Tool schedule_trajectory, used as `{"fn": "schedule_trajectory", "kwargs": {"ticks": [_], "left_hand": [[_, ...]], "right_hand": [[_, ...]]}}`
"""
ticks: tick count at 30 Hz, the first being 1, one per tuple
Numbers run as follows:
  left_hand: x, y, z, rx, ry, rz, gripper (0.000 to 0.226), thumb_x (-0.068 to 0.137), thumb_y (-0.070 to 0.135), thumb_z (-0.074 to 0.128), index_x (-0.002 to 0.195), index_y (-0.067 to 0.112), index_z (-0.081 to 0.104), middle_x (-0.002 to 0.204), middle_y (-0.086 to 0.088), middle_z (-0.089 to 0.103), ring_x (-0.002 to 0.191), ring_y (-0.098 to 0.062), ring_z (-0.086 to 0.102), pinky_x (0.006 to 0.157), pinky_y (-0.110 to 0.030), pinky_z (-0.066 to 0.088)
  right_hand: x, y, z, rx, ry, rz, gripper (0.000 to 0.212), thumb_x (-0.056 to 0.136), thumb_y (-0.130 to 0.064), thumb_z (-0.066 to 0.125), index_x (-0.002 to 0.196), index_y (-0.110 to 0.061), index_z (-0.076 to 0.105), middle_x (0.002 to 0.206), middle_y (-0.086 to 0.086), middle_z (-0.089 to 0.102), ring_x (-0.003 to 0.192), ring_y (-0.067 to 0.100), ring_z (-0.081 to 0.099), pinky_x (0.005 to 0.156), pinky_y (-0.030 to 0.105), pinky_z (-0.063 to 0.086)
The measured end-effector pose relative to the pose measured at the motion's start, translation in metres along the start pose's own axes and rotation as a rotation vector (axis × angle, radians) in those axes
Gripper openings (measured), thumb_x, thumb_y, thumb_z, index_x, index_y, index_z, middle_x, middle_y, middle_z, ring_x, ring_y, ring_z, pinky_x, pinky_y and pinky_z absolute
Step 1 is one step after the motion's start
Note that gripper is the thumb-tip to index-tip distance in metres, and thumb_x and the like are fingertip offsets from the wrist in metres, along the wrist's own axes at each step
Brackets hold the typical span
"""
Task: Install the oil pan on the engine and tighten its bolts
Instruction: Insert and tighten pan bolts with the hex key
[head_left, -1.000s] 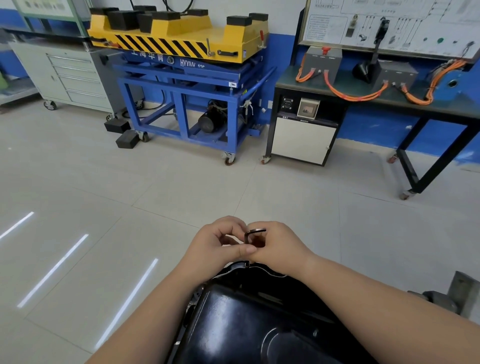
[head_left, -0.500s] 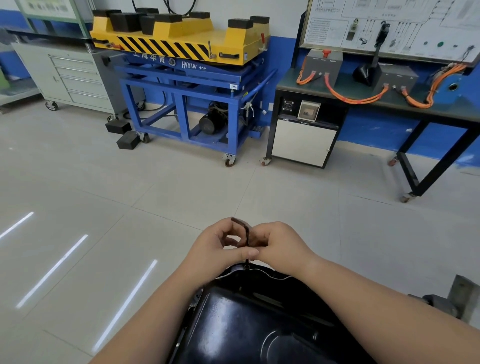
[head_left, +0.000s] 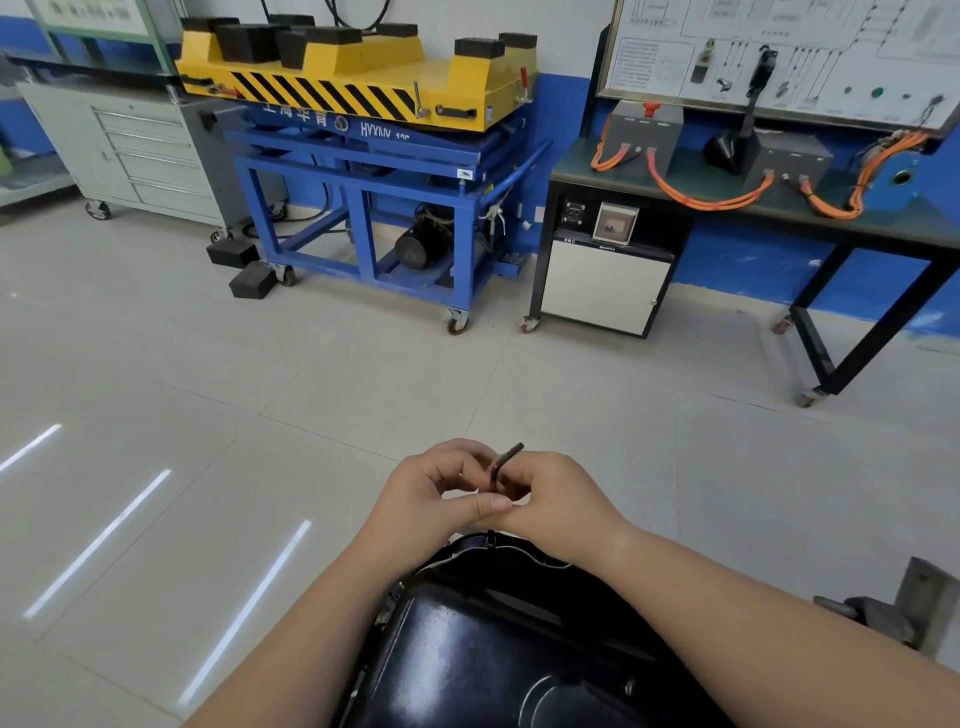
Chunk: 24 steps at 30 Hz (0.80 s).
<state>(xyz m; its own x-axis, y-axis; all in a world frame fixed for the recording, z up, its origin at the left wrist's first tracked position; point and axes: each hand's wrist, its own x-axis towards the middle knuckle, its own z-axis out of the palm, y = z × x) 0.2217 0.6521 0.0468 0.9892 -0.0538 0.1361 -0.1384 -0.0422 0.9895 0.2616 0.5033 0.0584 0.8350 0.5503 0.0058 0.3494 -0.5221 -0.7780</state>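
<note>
The glossy black oil pan (head_left: 498, 649) lies bottom-up on the engine at the lower middle of the head view. Above its far rim my left hand (head_left: 431, 499) and my right hand (head_left: 556, 504) meet, fingers curled. Both pinch a small dark L-shaped hex key (head_left: 501, 467). Its long leg points down to a bolt (head_left: 491, 540) at the pan's far edge, and its short leg sticks up to the right. My forearms cover part of the pan's sides.
A grey metal part of the engine stand (head_left: 883, 618) shows at the lower right. Across the tiled floor stand a blue wheeled frame with a yellow lift platform (head_left: 363, 156), a grey drawer cabinet (head_left: 145, 156) and a training bench with orange cables (head_left: 727, 171).
The hex key has turned between my fingers: its short leg pointed right, then left, and now points up and right. Both hands stay at the pan's far edge.
</note>
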Motion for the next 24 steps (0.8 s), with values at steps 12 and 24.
{"fn": "schedule_trajectory", "kwargs": {"ticks": [12, 24], "left_hand": [[-0.001, 0.004, -0.005, 0.133, -0.117, 0.018, 0.013, 0.075, 0.006, 0.074, 0.085, 0.014, 0.072, 0.1, 0.008, 0.067, 0.097, -0.014, 0.062, 0.088, -0.023, 0.045], [0.003, 0.0, -0.003, 0.064, -0.085, -0.008, 0.017, 0.058, 0.022, 0.079, 0.061, 0.012, 0.065, 0.099, 0.002, 0.069, 0.091, -0.016, 0.065, 0.084, -0.025, 0.047]], "right_hand": [[-0.003, -0.001, -0.012, 0.12, -0.109, 0.026, 0.023, 0.078, -0.007, 0.07, 0.067, -0.025, 0.061, 0.052, -0.016, 0.054, 0.054, -0.002, 0.045, 0.062, 0.016, 0.039], [-0.002, -0.003, -0.005, 0.057, -0.045, 0.004, 0.017, 0.07, -0.022, 0.08, 0.076, -0.022, 0.064, 0.063, -0.016, 0.057, 0.064, 0.003, 0.053, 0.067, 0.024, 0.046]]}}
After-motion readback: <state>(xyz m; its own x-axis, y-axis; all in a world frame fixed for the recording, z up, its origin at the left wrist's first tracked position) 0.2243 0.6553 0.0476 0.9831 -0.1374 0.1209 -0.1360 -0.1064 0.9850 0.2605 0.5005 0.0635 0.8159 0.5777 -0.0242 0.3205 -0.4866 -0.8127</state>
